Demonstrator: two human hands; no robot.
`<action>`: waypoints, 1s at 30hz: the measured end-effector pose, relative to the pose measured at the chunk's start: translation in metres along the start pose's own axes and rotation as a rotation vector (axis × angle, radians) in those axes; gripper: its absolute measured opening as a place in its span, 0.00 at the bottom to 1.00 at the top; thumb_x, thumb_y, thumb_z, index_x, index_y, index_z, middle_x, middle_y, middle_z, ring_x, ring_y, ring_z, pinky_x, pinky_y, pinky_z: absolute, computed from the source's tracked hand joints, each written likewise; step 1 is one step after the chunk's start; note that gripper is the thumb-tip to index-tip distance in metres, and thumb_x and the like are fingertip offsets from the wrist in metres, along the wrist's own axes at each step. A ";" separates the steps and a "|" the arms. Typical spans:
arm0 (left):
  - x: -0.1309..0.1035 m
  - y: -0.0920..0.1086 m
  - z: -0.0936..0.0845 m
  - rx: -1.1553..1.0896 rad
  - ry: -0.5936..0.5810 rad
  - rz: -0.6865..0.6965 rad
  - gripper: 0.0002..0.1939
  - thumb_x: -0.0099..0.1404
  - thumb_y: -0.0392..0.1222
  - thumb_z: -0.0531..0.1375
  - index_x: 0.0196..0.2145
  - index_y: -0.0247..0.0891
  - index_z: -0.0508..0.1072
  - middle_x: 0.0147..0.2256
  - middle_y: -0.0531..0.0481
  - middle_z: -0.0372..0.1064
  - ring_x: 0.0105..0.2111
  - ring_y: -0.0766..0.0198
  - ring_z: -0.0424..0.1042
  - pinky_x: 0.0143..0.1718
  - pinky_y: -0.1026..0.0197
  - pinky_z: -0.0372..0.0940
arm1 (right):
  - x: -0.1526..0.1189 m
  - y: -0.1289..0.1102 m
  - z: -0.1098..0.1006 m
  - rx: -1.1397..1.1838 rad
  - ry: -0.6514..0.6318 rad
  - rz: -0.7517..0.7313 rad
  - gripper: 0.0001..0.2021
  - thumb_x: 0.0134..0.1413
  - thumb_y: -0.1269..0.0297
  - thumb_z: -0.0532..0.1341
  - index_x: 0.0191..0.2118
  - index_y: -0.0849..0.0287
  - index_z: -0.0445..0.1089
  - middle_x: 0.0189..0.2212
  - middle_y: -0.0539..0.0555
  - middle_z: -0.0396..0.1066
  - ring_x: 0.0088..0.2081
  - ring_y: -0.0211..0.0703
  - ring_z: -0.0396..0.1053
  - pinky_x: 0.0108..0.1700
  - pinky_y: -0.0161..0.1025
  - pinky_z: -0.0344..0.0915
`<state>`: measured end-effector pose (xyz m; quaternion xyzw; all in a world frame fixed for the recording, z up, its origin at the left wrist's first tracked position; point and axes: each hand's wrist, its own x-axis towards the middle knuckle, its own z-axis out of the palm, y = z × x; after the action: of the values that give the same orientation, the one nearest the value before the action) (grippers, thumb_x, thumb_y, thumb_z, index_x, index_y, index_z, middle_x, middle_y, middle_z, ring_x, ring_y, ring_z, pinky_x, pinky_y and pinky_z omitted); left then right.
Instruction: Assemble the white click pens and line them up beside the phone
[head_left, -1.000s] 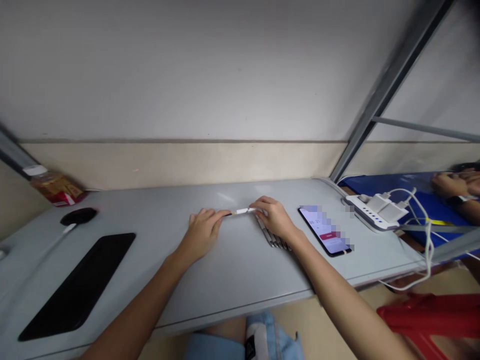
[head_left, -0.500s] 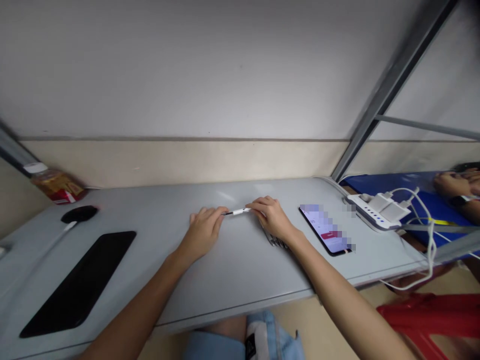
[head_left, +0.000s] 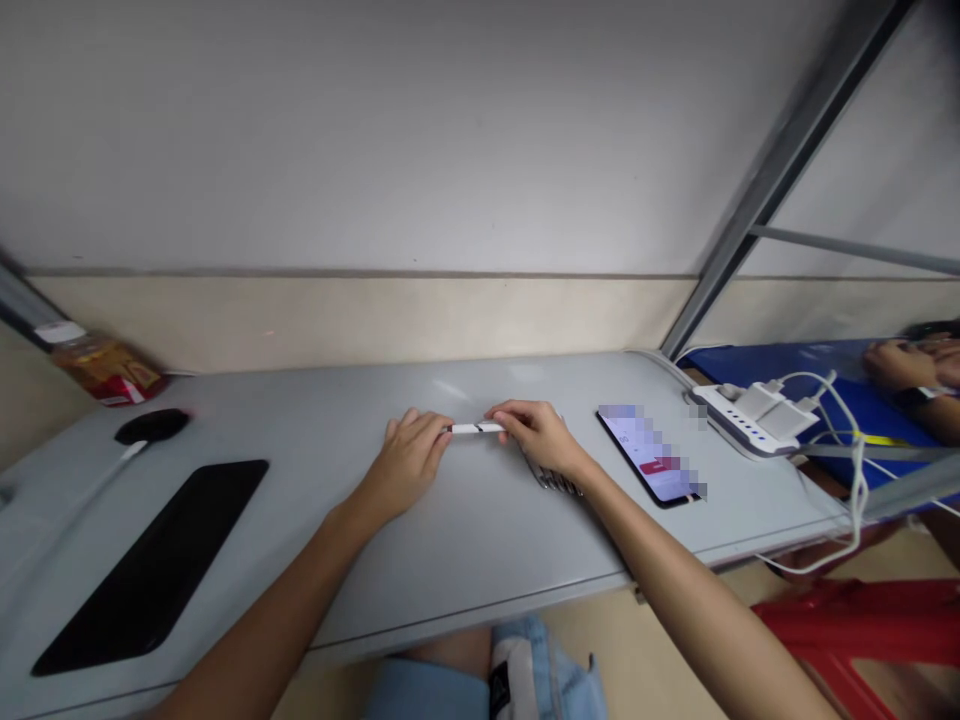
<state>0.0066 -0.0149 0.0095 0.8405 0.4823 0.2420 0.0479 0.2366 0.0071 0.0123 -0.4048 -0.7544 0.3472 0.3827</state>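
A slim white pen [head_left: 466, 429] with black marks lies crosswise between my two hands, just above or on the grey table. My left hand [head_left: 411, 450] is closed on its left end, fingertips pinching. My right hand [head_left: 541, 437] pinches the right end between thumb and fingers. Below my right palm and wrist are several dark, shiny-ended slim things [head_left: 556, 482], partly covered by that hand; their kind is unclear.
Right of my hands lies a lit phone [head_left: 649, 455], then a white power strip [head_left: 742, 420] with plugs and cables. At left are a black slab [head_left: 154, 565], a round black charging pad [head_left: 152, 427] and a bottle [head_left: 105, 368]. Another person's hands [head_left: 911, 365] rest at far right.
The pen's white part has shifted left against my left fingers, and the dark stretch there has nearly gone. My right fingers have changed their hold, and more of the right end shows.
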 end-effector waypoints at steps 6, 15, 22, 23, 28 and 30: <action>0.001 0.000 -0.003 -0.020 0.000 -0.003 0.13 0.72 0.45 0.46 0.41 0.40 0.69 0.38 0.49 0.70 0.40 0.58 0.62 0.44 0.54 0.56 | 0.000 -0.002 -0.008 0.143 -0.074 0.035 0.12 0.55 0.55 0.62 0.38 0.60 0.71 0.25 0.48 0.66 0.26 0.35 0.62 0.30 0.33 0.58; -0.001 0.002 -0.003 -0.033 -0.025 0.006 0.15 0.73 0.45 0.44 0.42 0.41 0.68 0.38 0.49 0.69 0.40 0.58 0.61 0.46 0.53 0.55 | -0.003 -0.002 -0.008 0.083 -0.125 0.060 0.15 0.57 0.52 0.60 0.39 0.59 0.70 0.21 0.46 0.63 0.23 0.35 0.59 0.27 0.33 0.56; -0.001 0.001 -0.003 -0.024 -0.038 -0.001 0.15 0.73 0.45 0.44 0.42 0.41 0.68 0.39 0.48 0.69 0.40 0.58 0.61 0.44 0.53 0.55 | -0.003 -0.001 -0.009 0.055 -0.121 0.043 0.16 0.55 0.52 0.62 0.42 0.58 0.69 0.21 0.45 0.63 0.23 0.35 0.60 0.27 0.32 0.55; -0.001 0.001 -0.003 -0.024 -0.033 0.003 0.15 0.73 0.45 0.44 0.42 0.41 0.68 0.38 0.48 0.69 0.40 0.58 0.61 0.44 0.54 0.55 | -0.003 -0.001 -0.009 0.054 -0.142 0.058 0.15 0.57 0.50 0.60 0.40 0.59 0.70 0.20 0.45 0.62 0.22 0.35 0.59 0.26 0.32 0.55; -0.001 0.001 -0.004 -0.028 -0.013 0.012 0.14 0.73 0.44 0.44 0.42 0.41 0.68 0.38 0.49 0.69 0.40 0.58 0.61 0.45 0.54 0.56 | -0.004 -0.002 -0.009 0.064 -0.123 0.067 0.17 0.59 0.50 0.57 0.41 0.59 0.70 0.20 0.46 0.62 0.23 0.35 0.60 0.27 0.33 0.56; -0.001 0.001 -0.004 -0.030 -0.007 0.005 0.14 0.72 0.44 0.44 0.41 0.41 0.68 0.38 0.48 0.69 0.40 0.58 0.62 0.45 0.53 0.56 | -0.004 -0.001 -0.009 0.074 -0.105 0.026 0.16 0.54 0.53 0.63 0.44 0.57 0.69 0.22 0.45 0.63 0.24 0.34 0.60 0.27 0.31 0.55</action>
<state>0.0056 -0.0165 0.0129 0.8419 0.4763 0.2462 0.0616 0.2456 0.0053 0.0161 -0.3816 -0.7548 0.4003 0.3528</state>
